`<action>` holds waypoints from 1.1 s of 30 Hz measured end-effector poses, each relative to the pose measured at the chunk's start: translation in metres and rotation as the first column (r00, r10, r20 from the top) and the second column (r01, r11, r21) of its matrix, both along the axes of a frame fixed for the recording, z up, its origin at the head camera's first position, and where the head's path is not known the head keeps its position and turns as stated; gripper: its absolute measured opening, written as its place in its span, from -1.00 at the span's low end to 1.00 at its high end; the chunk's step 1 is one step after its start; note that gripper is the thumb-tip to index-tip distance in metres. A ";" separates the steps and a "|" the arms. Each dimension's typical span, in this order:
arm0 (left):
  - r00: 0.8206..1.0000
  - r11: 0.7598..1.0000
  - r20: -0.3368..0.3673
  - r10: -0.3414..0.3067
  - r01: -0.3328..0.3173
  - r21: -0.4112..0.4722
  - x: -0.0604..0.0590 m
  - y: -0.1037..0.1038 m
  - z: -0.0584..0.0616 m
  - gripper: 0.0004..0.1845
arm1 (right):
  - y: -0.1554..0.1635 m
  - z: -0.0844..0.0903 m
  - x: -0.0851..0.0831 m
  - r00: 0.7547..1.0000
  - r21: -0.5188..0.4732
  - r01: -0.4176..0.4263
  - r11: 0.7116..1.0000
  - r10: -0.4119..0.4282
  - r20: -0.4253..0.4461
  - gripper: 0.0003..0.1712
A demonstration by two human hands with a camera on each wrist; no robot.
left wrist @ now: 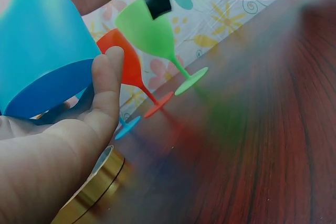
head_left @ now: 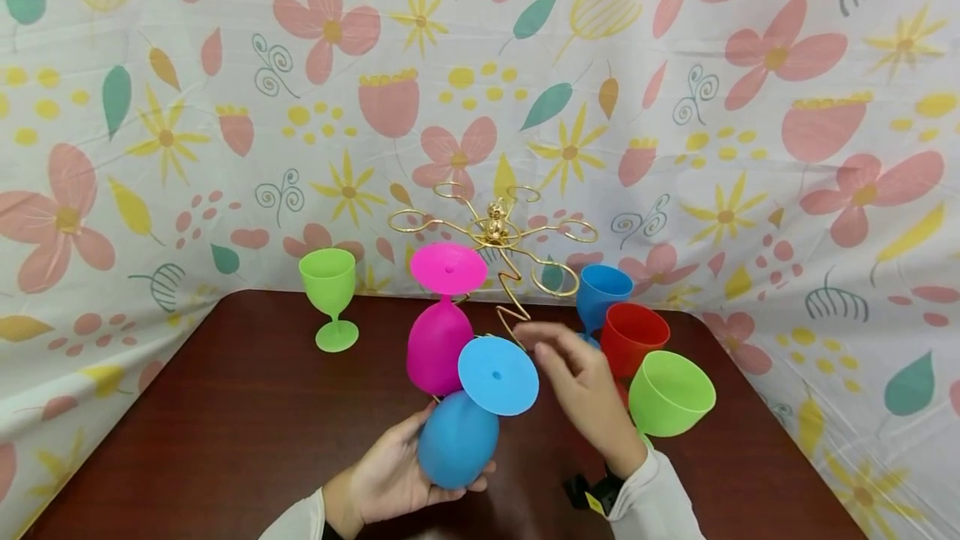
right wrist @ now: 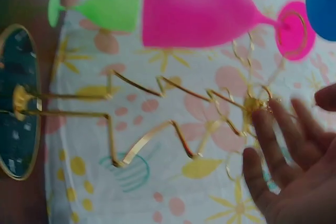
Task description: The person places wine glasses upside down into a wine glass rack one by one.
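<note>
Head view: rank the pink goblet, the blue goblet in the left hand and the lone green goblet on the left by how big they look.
1. Blue goblet in the left hand and pink goblet look about alike; the blue one is nearer the camera, so no ranking between them.
2. Green goblet, smallest, also farthest back.

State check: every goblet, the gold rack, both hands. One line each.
blue goblet: inverted, gripped by left hand
pink goblet: inverted, hanging on gold rack
left green goblet: upright on table
far blue goblet: upright
red goblet: upright
right green goblet: upright, appears tilted
gold rack: standing, one goblet hung
right hand: open, holding nothing, near rack
</note>
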State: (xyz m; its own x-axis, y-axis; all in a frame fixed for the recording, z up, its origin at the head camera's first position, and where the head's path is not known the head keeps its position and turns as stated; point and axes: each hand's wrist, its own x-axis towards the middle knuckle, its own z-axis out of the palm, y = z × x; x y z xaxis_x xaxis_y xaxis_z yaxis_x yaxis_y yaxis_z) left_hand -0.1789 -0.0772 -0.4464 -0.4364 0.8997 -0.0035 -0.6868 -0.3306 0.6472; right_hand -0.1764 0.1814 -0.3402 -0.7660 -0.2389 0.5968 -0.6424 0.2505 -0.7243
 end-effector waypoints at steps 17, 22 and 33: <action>1.000 1.000 0.003 -0.017 0.017 0.020 0.001 0.005 0.001 -0.27 | -0.022 -0.021 0.021 0.977 0.015 -0.171 0.985 0.172 -0.129 -0.44; 1.000 1.000 -0.012 -0.004 0.004 0.025 0.002 0.006 0.001 -0.29 | -0.022 -0.021 0.021 0.981 0.031 -0.121 0.992 0.125 -0.149 -0.44; 0.847 0.829 -0.520 0.113 -0.369 -0.421 0.013 0.002 0.023 -0.34 | -0.024 -0.014 0.028 0.986 0.067 -0.052 0.996 0.062 -0.156 -0.51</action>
